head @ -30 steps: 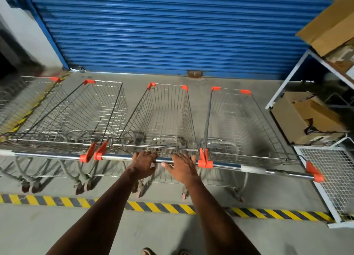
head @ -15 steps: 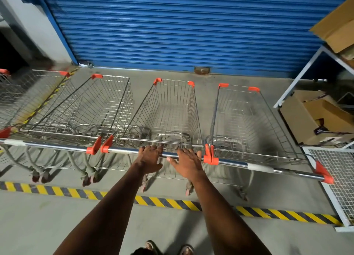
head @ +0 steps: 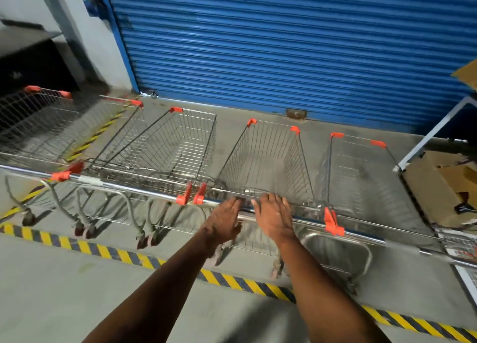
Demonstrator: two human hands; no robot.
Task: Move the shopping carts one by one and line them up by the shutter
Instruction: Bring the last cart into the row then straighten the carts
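Fingers (head: 268, 201) now uncurled over cart handle (head: 304, 220).

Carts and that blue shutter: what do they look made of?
Carts: thin shiny wire mesh, likely plated steel; the orange corner caps look plastic. Shutter: ribbed horizontal slats with even blue paint, probably sheet metal.

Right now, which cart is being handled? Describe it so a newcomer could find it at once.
Find the blue shutter; a row of wire carts faces it. The handled cart is second from the right, next to the one by the cardboard boxes. Only its handle bar has the left hand and right hand on it.
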